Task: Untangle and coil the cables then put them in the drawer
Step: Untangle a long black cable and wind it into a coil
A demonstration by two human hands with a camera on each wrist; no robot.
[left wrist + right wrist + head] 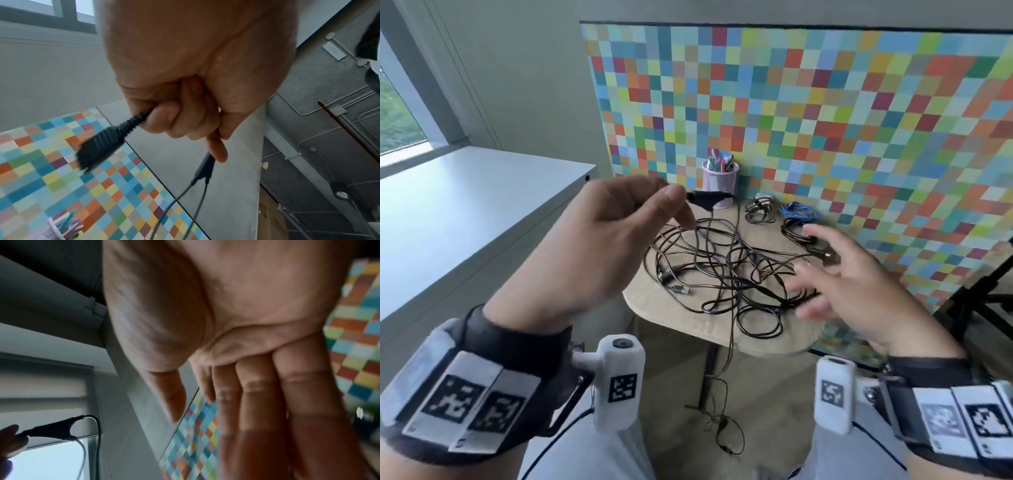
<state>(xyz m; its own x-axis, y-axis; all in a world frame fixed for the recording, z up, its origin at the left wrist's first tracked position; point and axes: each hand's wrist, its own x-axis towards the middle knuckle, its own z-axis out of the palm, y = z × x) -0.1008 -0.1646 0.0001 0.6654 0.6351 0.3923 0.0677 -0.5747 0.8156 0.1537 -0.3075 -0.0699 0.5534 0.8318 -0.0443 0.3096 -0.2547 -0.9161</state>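
Observation:
A tangle of thin black cables (722, 270) lies on a small round wooden table (654, 301); one strand hangs off the front edge to the floor (726, 428). My left hand (667, 205) is raised above the table's left side and pinches a black cable at its Y-splitter (709, 198). In the left wrist view the curled fingers (180, 116) hold that cable, with a ribbed black plug (100, 149) sticking out and the splitter (203, 168) dangling two thin leads. My right hand (811, 270) hovers over the tangle's right side, fingers (257, 402) straight, holding nothing.
Coiled cables sit at the table's back: a black coil (758, 209), a blue coil (798, 210) and another black coil (799, 234). A pink mesh pen cup (720, 183) stands before the chequered panel (859, 120). A white cabinet (465, 205) is left, black tripod legs (979, 291) right.

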